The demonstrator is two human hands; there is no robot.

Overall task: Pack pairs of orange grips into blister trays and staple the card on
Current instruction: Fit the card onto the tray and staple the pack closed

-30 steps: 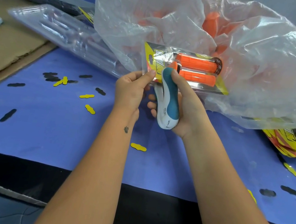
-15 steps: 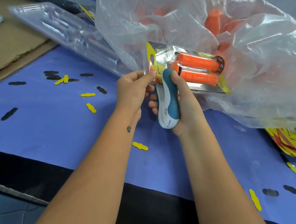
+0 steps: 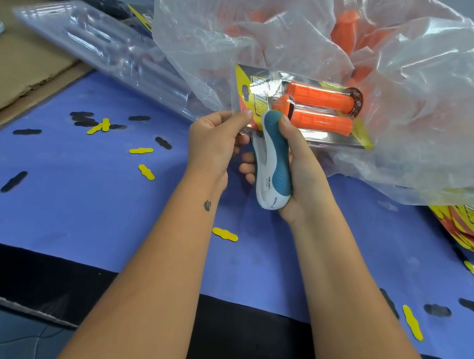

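Right hand (image 3: pixel 292 169) still squeezing stapler (image 3: pixel 273 166) on card (image 3: pixel 247 88) edge; left hand (image 3: pixel 215 142) pinching pack corner. Orange grips (image 3: pixel 317 108) seated in tray, held above table. Little moved; staple likely being driven.

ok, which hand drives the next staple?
Right. The right hand already grips the stapler, its nose at the pack's card edge; the left hand pinches that edge steady.
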